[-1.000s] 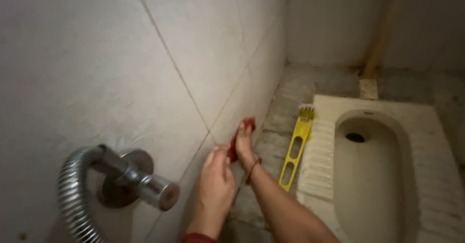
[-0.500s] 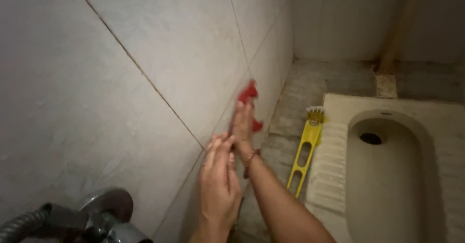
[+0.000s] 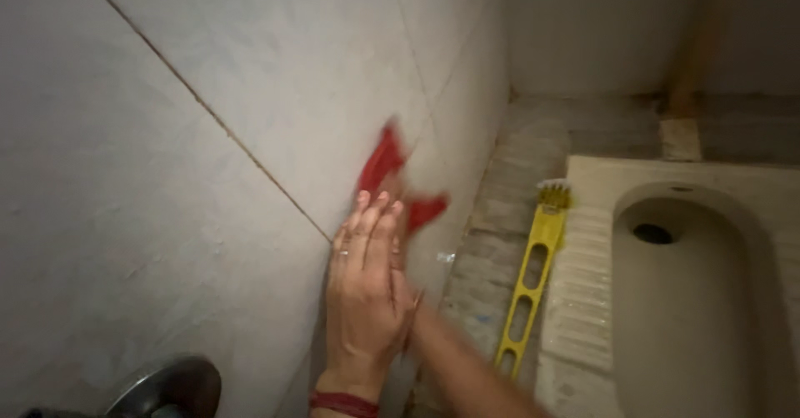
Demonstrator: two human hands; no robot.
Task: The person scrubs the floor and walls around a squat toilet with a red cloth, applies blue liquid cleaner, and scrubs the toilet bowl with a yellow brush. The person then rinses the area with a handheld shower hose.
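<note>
My left hand (image 3: 364, 289) lies flat against the white tiled wall (image 3: 208, 93), fingers together and pointing up, a ring on one finger and a red band at the wrist. Behind it my right hand (image 3: 398, 247) is mostly hidden and blurred; it presses a red cloth (image 3: 390, 176) against the tile just above my left fingertips. The right forearm runs down toward the bottom edge of the view. The cloth is smeared by motion.
A yellow long-handled brush (image 3: 533, 280) lies on the grey floor beside a white squat toilet pan (image 3: 600, 301). A round metal tap plate (image 3: 171, 389) sits on the wall at the bottom left. A brownish pipe (image 3: 692, 60) stands in the far corner.
The red cloth and my right hand have gone up the wall, from near the floor to mid-tile. My left hand followed upward. The view shifted, and the tap and hose have slipped almost out of sight.
</note>
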